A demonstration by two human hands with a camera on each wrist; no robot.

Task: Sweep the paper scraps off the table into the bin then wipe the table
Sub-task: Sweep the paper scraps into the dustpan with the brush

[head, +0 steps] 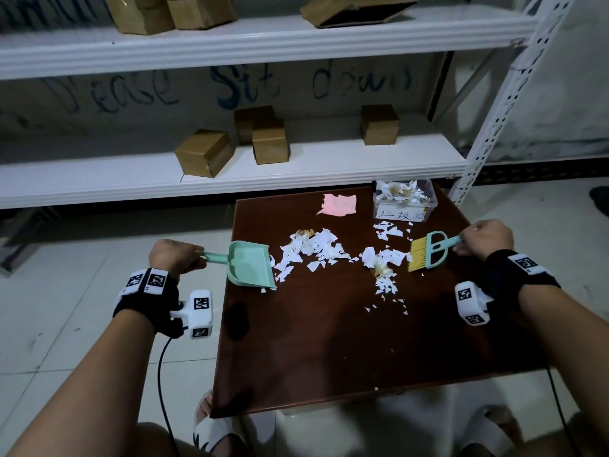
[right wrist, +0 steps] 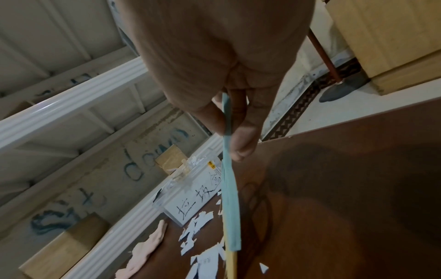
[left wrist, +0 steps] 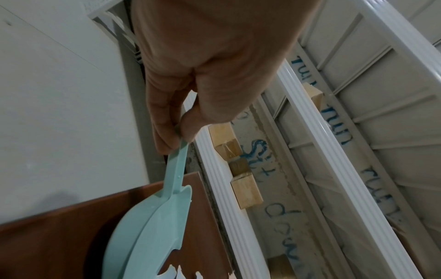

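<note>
White paper scraps (head: 316,250) lie scattered across the middle of the dark brown table (head: 313,351). My left hand (head: 178,257) grips the handle of a mint-green dustpan (head: 252,265) at the table's left edge, its mouth facing the scraps. My right hand (head: 484,239) pinches the handle of a mint brush (head: 428,250) with yellow bristles, set down just right of the scraps. A clear plastic bin (head: 403,201) with a handwritten label holds scraps at the far right corner. A pink cloth (head: 339,204) lies left of it. The dustpan (left wrist: 152,226) and brush (right wrist: 230,207) show edge-on in the wrist views.
White metal shelving (head: 230,174) with several cardboard boxes (head: 204,153) runs right behind the table. A shelf upright (head: 494,117) stands at the back right. Pale tiled floor (head: 66,318) surrounds the table; my sandalled feet (head: 211,433) are beneath its near edge.
</note>
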